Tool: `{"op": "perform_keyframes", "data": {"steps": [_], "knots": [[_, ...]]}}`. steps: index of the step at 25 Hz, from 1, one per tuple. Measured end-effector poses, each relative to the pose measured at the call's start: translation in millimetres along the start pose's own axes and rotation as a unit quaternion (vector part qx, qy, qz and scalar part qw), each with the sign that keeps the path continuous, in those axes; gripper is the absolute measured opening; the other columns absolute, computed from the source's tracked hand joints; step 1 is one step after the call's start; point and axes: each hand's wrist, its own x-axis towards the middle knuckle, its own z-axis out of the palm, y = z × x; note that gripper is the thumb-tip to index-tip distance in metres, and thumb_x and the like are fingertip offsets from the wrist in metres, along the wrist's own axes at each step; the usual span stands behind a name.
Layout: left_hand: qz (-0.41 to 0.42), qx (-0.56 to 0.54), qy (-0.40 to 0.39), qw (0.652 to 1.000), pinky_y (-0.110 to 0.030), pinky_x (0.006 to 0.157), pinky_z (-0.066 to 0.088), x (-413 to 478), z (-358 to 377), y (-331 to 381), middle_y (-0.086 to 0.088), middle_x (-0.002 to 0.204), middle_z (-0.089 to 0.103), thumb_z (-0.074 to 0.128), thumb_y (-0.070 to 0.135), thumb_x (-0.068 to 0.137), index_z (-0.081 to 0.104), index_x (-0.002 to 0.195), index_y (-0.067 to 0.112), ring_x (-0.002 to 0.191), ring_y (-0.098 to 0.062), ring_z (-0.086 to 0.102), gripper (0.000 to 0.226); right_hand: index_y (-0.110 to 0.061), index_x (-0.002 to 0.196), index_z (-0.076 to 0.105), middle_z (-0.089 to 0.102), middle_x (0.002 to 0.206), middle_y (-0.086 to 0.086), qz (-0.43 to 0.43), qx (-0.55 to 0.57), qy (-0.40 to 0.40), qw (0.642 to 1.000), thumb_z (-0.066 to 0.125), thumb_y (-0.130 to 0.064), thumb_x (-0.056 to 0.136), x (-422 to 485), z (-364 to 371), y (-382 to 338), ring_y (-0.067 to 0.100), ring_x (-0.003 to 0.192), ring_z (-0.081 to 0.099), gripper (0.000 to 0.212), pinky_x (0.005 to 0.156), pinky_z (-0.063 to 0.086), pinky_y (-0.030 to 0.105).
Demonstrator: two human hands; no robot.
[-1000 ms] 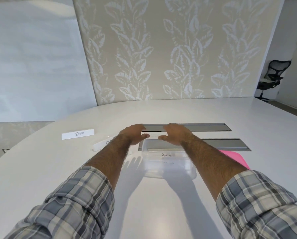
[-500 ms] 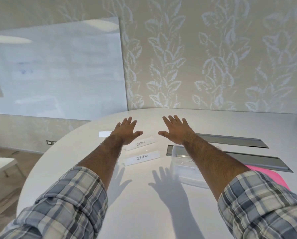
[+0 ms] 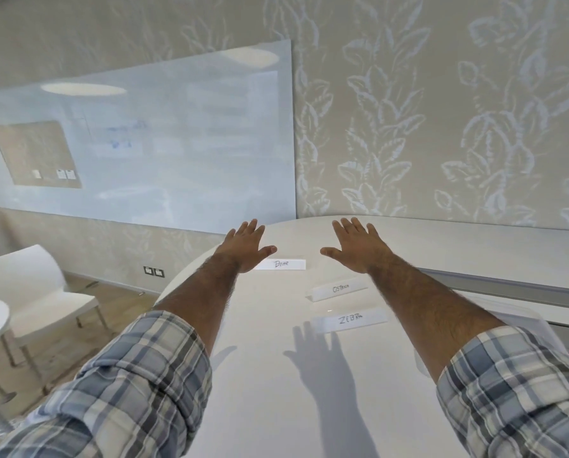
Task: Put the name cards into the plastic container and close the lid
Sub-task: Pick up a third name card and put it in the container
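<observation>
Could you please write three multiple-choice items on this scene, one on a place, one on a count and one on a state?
1. Which name card lies nearest the left hand?
A. Zebra card
B. Ostrich card
C. Bear card

2. How many name cards show on the table?
A. Three
B. One
C. Five

3. How are both hands?
A. Clenched on a card
B. Open and empty
C. Pressing a lid

Answers:
1. C, the bear card lies just beside that thumb.
2. A, the bear card, ostrich card and zebra card.
3. B, the left hand and right hand spread flat, holding nothing.
</observation>
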Motion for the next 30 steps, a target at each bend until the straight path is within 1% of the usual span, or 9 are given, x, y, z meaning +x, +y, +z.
{"op": "perform_keyframes", "data": {"steps": [6,11,19,24,27,30], "knots": [[0.014,-0.005,-0.002,1.000,-0.043,0.125,0.002,42,11,-61,0.000,0.168,-0.004,0.032,0.059,0.101,0.011,0.160,0.018,0.154,-0.018,-0.004,0.075,-0.015,0.159,0.005,0.003,0.167,0.006,0.014,0.009,0.002,1.000,0.024,-0.067,0.097,59,13,-41,0.023,0.154,-0.001,0.084,0.124,0.003,0.049],[0.030,-0.008,-0.019,0.999,-0.043,0.125,0.001,78,38,-93,-0.001,0.168,-0.004,0.031,0.059,0.101,0.011,0.160,0.017,0.154,-0.018,-0.004,0.075,-0.015,0.159,0.006,0.004,0.167,0.005,0.028,0.007,-0.020,0.999,0.023,-0.065,0.098,100,37,-55,0.023,0.154,0.000,0.080,0.124,0.003,0.049],[0.057,-0.016,-0.046,0.997,-0.043,0.125,0.002,154,85,-123,-0.002,0.168,-0.004,0.030,0.058,0.102,0.011,0.160,0.017,0.155,-0.019,-0.003,0.073,-0.014,0.159,0.005,0.004,0.167,0.005,0.048,0.006,-0.040,0.998,0.024,-0.064,0.098,173,78,-50,0.023,0.154,0.000,0.081,0.124,0.004,0.048],[0.057,-0.021,-0.070,0.996,-0.042,0.124,0.007,200,117,-136,-0.001,0.168,0.000,0.032,0.055,0.103,0.011,0.160,0.018,0.155,-0.019,0.001,0.071,-0.013,0.159,0.009,0.007,0.167,0.005,0.040,0.007,-0.048,0.998,0.026,-0.058,0.101,220,111,-39,0.022,0.154,0.003,0.075,0.124,0.003,0.045],[0.055,-0.036,-0.081,0.995,-0.043,0.121,0.014,218,136,-135,0.003,0.168,0.001,0.035,0.052,0.103,0.013,0.160,0.020,0.154,-0.017,0.005,0.069,-0.013,0.158,0.012,0.011,0.166,0.004,0.031,0.008,-0.056,0.998,0.030,-0.054,0.102,243,138,-37,0.022,0.154,0.006,0.072,0.124,0.004,0.046],[0.057,-0.048,-0.090,0.993,-0.044,0.119,0.023,235,158,-134,0.003,0.168,0.003,0.040,0.051,0.102,0.015,0.159,0.021,0.154,-0.015,0.008,0.070,-0.012,0.157,0.015,0.016,0.165,0.006,0.025,-0.005,-0.076,0.997,0.034,-0.052,0.102,265,168,-35,0.024,0.153,0.009,0.071,0.123,0.008,0.048]]}}
